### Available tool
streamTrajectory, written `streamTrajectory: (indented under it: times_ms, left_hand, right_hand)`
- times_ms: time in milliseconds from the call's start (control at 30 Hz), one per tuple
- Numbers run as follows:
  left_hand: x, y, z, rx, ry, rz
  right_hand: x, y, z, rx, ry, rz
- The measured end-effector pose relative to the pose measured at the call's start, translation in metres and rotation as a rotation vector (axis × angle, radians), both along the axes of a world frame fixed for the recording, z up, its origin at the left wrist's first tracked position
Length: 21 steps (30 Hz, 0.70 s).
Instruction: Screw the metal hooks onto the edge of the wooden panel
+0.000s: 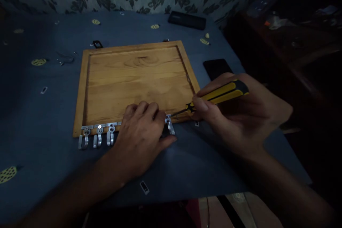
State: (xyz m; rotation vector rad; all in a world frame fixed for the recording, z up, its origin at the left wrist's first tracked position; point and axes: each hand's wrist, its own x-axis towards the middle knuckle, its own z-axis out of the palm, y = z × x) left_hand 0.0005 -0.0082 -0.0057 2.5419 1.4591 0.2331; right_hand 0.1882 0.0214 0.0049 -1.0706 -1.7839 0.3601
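Curving over the wooden board's [139,78] near edge at lower centre, the left hand [141,131] hides what lies beneath; whether it grips, I can't tell. Three hooks [99,139] already line that edge at lower left, one showing a bright screw head [99,127]. The right hand [245,114] holds a screwdriver [220,93] at the rightmost hook [170,127], seemingly unfinished. The board lies mid-frame on the worktop [187,174].

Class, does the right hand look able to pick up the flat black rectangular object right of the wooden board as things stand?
Probably not: the right hand is occupied with the yellow-and-black screwdriver. Otherwise, the flat black rectangular object seems close enough to reach.
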Motion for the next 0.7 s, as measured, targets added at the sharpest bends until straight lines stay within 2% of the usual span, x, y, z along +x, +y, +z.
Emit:
streamTrajectory:
  times_ms: [300, 400, 467, 600, 633, 700]
  left_hand:
    - [-0.012, 0.006, 0.010, -0.065, -0.136, 0.058]
    - [-0.022, 0.012, 0.021, -0.084, -0.211, 0.101]
    - [-0.028, 0.012, 0.031, -0.111, -0.302, 0.084]
    - [-0.030, -0.006, 0.050, -0.197, -0.386, -0.073]
    - [-0.028, -0.014, 0.052, -0.217, -0.368, -0.113]
    - [-0.025, -0.033, 0.050, -0.220, -0.361, -0.110]
  right_hand:
    - [0.000, 0.001, -0.002, 0.051, 0.092, 0.026]
    - [-0.004, 0.003, -0.003, 0.076, 0.178, -0.012]
    - [-0.006, 0.005, -0.004, 0.044, 0.215, -0.032]
    - [-0.006, 0.014, -0.008, -0.076, 0.329, -0.027]
    - [-0.006, 0.018, -0.009, -0.099, 0.355, -0.019]
    - [-0.004, 0.025, -0.013, -0.118, 0.405, 0.011]
